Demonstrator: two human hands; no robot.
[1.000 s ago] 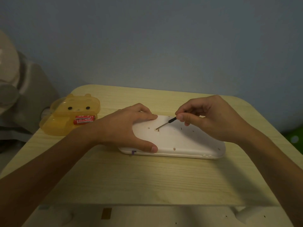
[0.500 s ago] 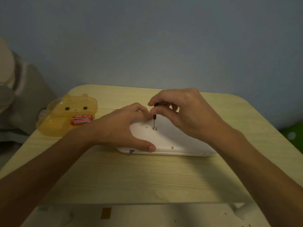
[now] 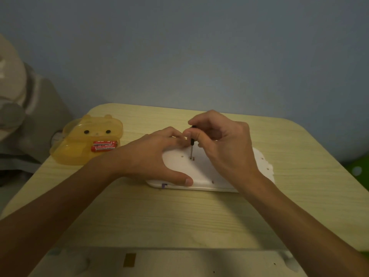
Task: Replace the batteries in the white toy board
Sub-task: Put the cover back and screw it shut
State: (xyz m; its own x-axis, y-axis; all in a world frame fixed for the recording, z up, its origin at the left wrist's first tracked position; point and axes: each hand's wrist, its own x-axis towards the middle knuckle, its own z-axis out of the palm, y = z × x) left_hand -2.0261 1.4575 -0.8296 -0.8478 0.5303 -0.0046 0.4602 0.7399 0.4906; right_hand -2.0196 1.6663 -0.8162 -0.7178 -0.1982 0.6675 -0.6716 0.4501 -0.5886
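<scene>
The white toy board [image 3: 201, 172] lies back side up in the middle of the wooden table [image 3: 179, 216]. My left hand [image 3: 151, 154] rests flat on the board's left end, thumb along its near edge. My right hand [image 3: 221, 144] pinches a small black-handled screwdriver [image 3: 191, 144] upright, its tip set in a small hole on the board. Two red batteries [image 3: 104, 145] lie in a yellow bear-shaped plastic case [image 3: 79, 144] at the left.
The yellow case stands near the table's left edge. A grey and white soft shape [image 3: 22, 108] sits left of the table against the blue wall. A white ledge [image 3: 159, 262] runs below the table's near edge.
My right hand moved left over the board and tipped the screwdriver from slanted to upright in the hole. My left hand stayed on the board.
</scene>
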